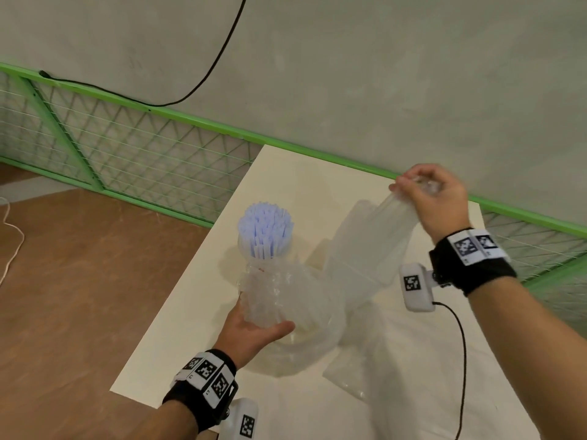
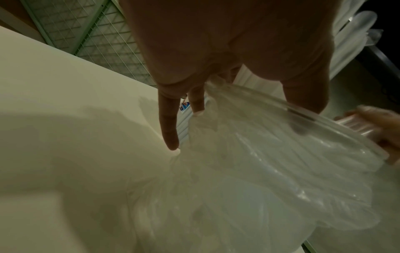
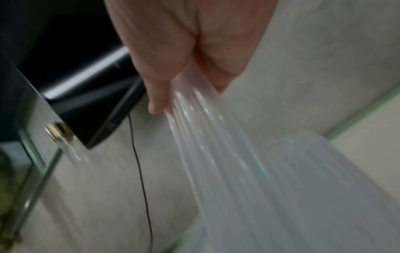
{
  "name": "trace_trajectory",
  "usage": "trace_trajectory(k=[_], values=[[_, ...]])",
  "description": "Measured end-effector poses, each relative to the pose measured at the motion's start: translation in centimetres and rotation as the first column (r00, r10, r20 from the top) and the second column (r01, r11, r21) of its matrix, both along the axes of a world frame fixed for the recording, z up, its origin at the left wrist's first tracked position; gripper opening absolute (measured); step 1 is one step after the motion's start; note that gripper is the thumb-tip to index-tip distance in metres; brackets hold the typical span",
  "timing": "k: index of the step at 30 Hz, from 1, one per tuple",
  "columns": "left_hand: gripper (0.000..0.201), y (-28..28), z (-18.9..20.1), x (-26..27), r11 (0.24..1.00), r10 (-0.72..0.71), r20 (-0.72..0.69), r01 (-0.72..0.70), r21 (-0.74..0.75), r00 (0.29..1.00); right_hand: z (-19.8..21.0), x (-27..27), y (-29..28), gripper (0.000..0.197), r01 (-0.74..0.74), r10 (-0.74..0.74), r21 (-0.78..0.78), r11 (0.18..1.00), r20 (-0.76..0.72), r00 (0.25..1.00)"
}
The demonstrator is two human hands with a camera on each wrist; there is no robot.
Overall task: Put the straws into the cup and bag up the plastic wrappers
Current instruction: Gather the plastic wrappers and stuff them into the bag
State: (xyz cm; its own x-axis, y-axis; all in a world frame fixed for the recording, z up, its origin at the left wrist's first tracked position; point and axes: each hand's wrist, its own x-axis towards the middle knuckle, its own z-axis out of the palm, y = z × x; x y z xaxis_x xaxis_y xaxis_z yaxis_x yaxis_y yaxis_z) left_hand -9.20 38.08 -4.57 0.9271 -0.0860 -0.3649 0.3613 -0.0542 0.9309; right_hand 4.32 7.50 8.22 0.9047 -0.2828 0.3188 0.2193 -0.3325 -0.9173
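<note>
A clear cup (image 1: 265,249) packed with pale blue-white straws (image 1: 264,228) stands upright near the table's left edge. Just in front of it my left hand (image 1: 254,328) grips a crumpled wad of clear plastic wrappers (image 1: 270,295) (image 2: 249,154), thumb and fingers curled round it. My right hand (image 1: 432,198) is raised over the table's far right and pinches the top of a long translucent plastic bag (image 1: 371,246) (image 3: 249,171), which hangs down to the table. In the left wrist view the index finger (image 2: 169,123) points down beside the plastic.
The cream table (image 1: 190,312) has its left edge close to the cup. More clear plastic (image 1: 349,376) lies flat on it near me. A green mesh fence (image 1: 127,147) and grey wall stand behind. A black cable (image 1: 462,360) hangs from my right wrist camera.
</note>
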Motion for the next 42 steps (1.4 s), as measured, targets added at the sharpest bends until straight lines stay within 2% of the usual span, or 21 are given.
trace_trajectory(k=[2, 3, 4, 6, 7, 8, 12, 15, 17, 20, 22, 27, 30, 32, 33, 34, 37, 39, 40, 41, 42], values=[[0.073, 0.0, 0.1, 0.0, 1.0, 0.002, 0.01, -0.002, 0.006, 1.0, -2.2, 0.3, -0.1, 0.008, -0.01, -0.008, -0.242, 0.97, -0.073, 0.997], [0.073, 0.0, 0.1, 0.0, 1.0, 0.0, 0.025, 0.0, 0.003, 1.0, -3.0, 0.4, -0.3, 0.007, -0.041, 0.009, -0.399, 0.916, -0.082, 0.997], [0.072, 0.0, 0.2, 0.0, 1.0, -0.002, 0.038, 0.002, 0.002, 0.999, -3.7, 0.5, -0.5, 0.011, -0.083, 0.049, -0.57, 0.817, -0.075, 0.996], [0.072, 0.0, 0.3, 0.0, 1.0, -0.003, 0.051, 0.003, -0.001, 0.999, -4.7, 0.7, -0.8, 0.028, -0.176, 0.145, -0.817, 0.548, -0.114, 0.983], [0.073, -0.1, 0.3, 0.0, 1.0, -0.002, 0.055, 0.002, -0.004, 0.998, -5.1, 0.7, -0.9, 0.038, -0.226, 0.154, -0.871, 0.436, -0.175, 0.972], [0.074, -0.1, 0.3, 0.1, 1.0, -0.001, 0.055, 0.002, -0.005, 0.998, -5.2, 0.5, -0.7, 0.048, -0.282, 0.136, -0.89, 0.358, -0.249, 0.959], [0.072, 0.1, -0.1, 0.2, 1.0, 0.013, 0.028, -0.013, -0.004, 1.0, -6.1, -0.5, 0.0, 0.071, -0.444, 0.078, -0.886, 0.135, -0.437, 0.896], [0.071, 0.2, -0.2, 0.2, 1.0, 0.013, 0.024, -0.013, -0.001, 1.0, -5.3, -0.1, 0.1, 0.08, -0.46, 0.051, -0.878, 0.134, -0.457, 0.888], [0.072, 0.1, -0.1, 0.2, 1.0, 0.014, 0.024, -0.014, -0.008, 1.0, -4.9, 0.6, 0.4, 0.094, -0.473, 0.0, -0.861, 0.186, -0.481, 0.877], [0.074, 0.1, -0.1, 0.3, 1.0, 0.016, 0.029, -0.016, -0.006, 0.999, -5.0, 1.3, 0.9, 0.109, -0.537, -0.051, -0.799, 0.271, -0.569, 0.82], [0.076, 0.2, -0.1, 0.3, 1.0, 0.022, 0.031, -0.021, -0.01, 0.999, -5.5, 1.3, 1.2, 0.099, -0.511, -0.059, -0.813, 0.28, -0.546, 0.836], [0.074, 0.2, 0.0, 0.2, 0.999, 0.024, 0.023, -0.024, -0.029, 0.999, -6.6, 1.0, 1.7, 0.06, -0.317, -0.161, -0.894, 0.316, -0.38, 0.911], [0.073, 0.2, 0.1, 0.2, 0.999, 0.02, 0.032, -0.019, -0.027, 0.999, -6.7, 1.5, 1.7, 0.045, -0.258, -0.157, -0.876, 0.407, -0.345, 0.925], [0.072, 0.2, 0.2, 0.2, 0.999, 0.021, 0.031, -0.02, -0.027, 0.999, -6.5, 1.7, 1.6, 0.043, -0.237, -0.14, -0.844, 0.481, -0.341, 0.93], [0.071, 0.2, 0.3, 0.1, 0.999, 0.021, 0.025, -0.021, -0.029, 0.999, -6.6, 1.7, 1.5, 0.046, -0.233, -0.137, -0.84, 0.491, -0.338, 0.931], [0.069, 0.2, 0.3, 0.1, 0.999, 0.024, 0.015, -0.023, -0.032, 1.0, -6.6, 1.5, 1.5, 0.047, -0.243, -0.138, -0.856, 0.457, -0.338, 0.931], [0.066, 0.2, 0.4, 0.1, 0.999, 0.029, -0.01, -0.029, -0.032, 1.0, -6.8, 1.0, 1.7, 0.049, -0.329, -0.157, -0.913, 0.24, -0.371, 0.915], [0.067, 0.2, 0.4, 0.1, 0.999, 0.028, -0.014, -0.029, -0.034, 1.0, -6.4, 0.8, 1.6, 0.052, -0.361, -0.151, -0.918, 0.166, -0.385, 0.91], [0.066, 0.2, 0.5, 0.0, 0.999, 0.028, -0.015, -0.029, -0.036, 0.999, -5.9, 0.6, 1.8, 0.053, -0.354, -0.129, -0.922, 0.157, -0.374, 0.918], [0.065, 0.2, 0.6, 0.0, 0.999, 0.03, -0.018, -0.031, -0.038, 0.999, -5.3, 0.1, 2.1, 0.054, -0.331, -0.079, -0.925, 0.185, -0.35, 0.934], [0.063, 0.2, 0.7, 0.0, 0.999, 0.029, -0.019, -0.03, -0.042, 0.999, -4.7, -0.4, 2.7, 0.053, -0.308, 0.009, -0.917, 0.256, -0.316, 0.949]])
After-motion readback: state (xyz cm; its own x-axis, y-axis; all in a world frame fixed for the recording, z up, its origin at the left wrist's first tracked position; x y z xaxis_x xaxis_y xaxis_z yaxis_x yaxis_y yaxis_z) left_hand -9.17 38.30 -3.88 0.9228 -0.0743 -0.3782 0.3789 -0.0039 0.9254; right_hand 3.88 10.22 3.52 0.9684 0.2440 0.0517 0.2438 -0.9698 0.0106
